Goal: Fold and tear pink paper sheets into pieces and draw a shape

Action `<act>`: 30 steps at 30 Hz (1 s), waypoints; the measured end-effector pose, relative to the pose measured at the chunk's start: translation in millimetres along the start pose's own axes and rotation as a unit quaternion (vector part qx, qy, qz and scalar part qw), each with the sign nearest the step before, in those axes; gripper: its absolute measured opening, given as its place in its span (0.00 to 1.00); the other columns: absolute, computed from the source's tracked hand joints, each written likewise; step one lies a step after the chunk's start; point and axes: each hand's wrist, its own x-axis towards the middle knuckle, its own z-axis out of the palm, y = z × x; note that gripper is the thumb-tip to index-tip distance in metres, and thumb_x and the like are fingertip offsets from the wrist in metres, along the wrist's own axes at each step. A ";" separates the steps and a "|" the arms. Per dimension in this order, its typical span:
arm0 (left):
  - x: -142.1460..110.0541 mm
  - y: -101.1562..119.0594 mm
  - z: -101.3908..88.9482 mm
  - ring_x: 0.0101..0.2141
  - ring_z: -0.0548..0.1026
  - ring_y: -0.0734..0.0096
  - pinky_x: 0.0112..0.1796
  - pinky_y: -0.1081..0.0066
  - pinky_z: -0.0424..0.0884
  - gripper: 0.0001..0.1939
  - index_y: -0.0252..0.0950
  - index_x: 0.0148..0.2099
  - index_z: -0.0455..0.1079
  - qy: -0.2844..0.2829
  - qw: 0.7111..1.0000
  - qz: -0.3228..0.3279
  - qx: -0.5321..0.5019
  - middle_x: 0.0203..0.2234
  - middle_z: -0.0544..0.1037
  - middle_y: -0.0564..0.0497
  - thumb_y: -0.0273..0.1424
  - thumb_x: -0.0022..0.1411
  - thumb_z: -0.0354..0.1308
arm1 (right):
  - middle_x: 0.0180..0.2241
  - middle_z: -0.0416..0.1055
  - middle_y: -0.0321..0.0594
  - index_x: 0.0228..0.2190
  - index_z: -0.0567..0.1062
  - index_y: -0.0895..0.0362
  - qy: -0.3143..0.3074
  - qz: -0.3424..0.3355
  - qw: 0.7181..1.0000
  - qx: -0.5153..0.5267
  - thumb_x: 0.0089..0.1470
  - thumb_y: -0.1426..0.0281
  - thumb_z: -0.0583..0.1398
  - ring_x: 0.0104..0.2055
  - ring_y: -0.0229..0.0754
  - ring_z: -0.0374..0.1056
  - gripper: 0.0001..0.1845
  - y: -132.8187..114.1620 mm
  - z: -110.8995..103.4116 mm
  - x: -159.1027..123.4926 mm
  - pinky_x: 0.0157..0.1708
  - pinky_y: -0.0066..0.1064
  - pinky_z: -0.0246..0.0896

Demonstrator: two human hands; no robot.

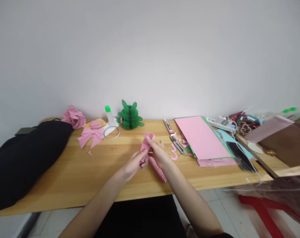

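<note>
Pale, bare wall [150,59] fills the upper half of the frame, with a light wood-plank table [100,175] running across beneath it. At the centre, just above the table's front part, a folded pink paper stack [148,136] stands tilted between the two hands. The left hand [135,162] is closed on its lower end, thumb on top; the right hand [158,152] grips it from the other side, thumb along the upper face. Such a two-sided hold probably serves to press the layers flat and aligned, though the hidden fingertips leave that unsure. Below the right wrist lies a second pink paper bundle [159,172], likely set there to be within easy reach.

Right of centre, blue-handled snips [179,146] lie beside curved pink offcuts [174,153], with a glue tube [168,127] above them, perhaps grouped as tools for the right hand. Farther right, pink paper sheets [202,137] lie over green ones, seemingly stacked to leave the middle free for working. Toward the back, a green honeycomb-paper figure [129,118], a green-capped glue bottle [109,116], a pink paper bow [92,135] and a crumpled pink paper flower [74,118] appear parked out of the way.
</note>
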 end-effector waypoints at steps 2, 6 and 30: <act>-3.0 6.1 -0.1 0.19 0.55 0.81 0.22 0.76 0.53 0.19 0.35 0.26 0.60 -0.025 0.999 -0.017 -0.033 0.20 0.61 0.58 0.42 0.64 0.54 | 0.17 0.66 0.31 0.19 0.69 0.55 -0.010 -0.016 1.000 -0.003 0.34 0.48 0.68 0.21 0.35 0.60 0.25 -4.6 -4.7 -0.8 0.26 0.30 0.54; -8.5 13.1 -0.1 0.19 0.54 0.81 0.23 0.77 0.54 0.15 0.34 0.33 0.66 -0.061 0.992 -0.041 -0.101 0.21 0.59 0.58 0.40 0.66 0.49 | 0.20 0.68 0.32 0.20 0.71 0.56 -0.071 -0.039 0.997 0.008 0.33 0.50 0.70 0.23 0.35 0.61 0.24 -10.2 -14.9 -4.2 0.29 0.30 0.57; 63.4 16.2 -12.7 0.38 0.78 0.59 0.37 0.64 0.70 0.21 0.32 0.44 0.69 0.038 0.986 -0.051 0.153 0.40 0.78 0.37 0.45 0.61 0.50 | 0.31 0.73 0.39 0.32 0.75 0.62 0.031 0.047 0.979 -0.195 0.56 0.68 0.63 0.30 0.35 0.69 0.08 -102.5 -79.3 125.1 0.31 0.28 0.66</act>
